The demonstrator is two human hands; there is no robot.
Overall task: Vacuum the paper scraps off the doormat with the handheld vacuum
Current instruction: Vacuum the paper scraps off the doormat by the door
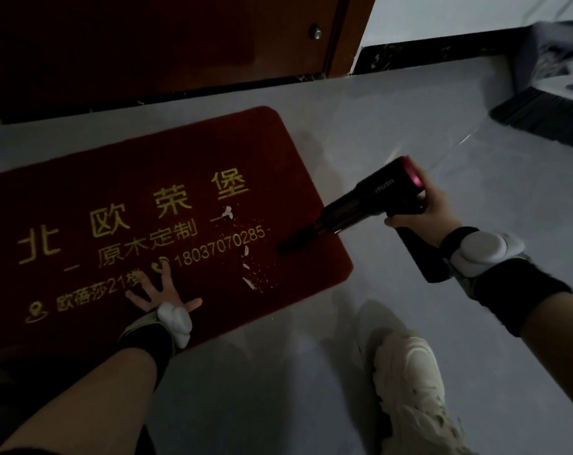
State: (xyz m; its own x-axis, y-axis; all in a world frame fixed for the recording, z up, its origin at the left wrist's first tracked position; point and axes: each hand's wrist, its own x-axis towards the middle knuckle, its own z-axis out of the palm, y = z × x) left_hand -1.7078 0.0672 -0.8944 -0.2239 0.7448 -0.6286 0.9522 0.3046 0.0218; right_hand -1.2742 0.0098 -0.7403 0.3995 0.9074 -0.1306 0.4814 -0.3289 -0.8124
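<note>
**Vacuum nozzle on the mat, scraps just to its left**

Here the right hand (423, 211) grips the handheld vacuum (370, 201), fingers curled round the handle below its dark barrel, whose back end shows a pink ring. The vacuum slants down and to the left, and its narrow dark nozzle (295, 239) lies on the right part of the red doormat (81, 198), close to the mat's right edge.

The left hand (157, 295) is flat on the near edge of the doormat, fingers straight and spread wide, pressing down and holding nothing. Both wrists wear a dark band with a white padded piece on it.

The paper scraps (247, 257) lie on the doormat just left of the nozzle tip: one larger white bit farther off by the gold lettering, several small slivers nearer, and fine specks scattered among them. They sit between the two hands, nearer the nozzle.

The doormat lies on a pale grey floor (311, 372) before a dark wooden door (147, 44) at the far side. A light-coloured shoe (409, 376) rests on the floor, near right.
</note>
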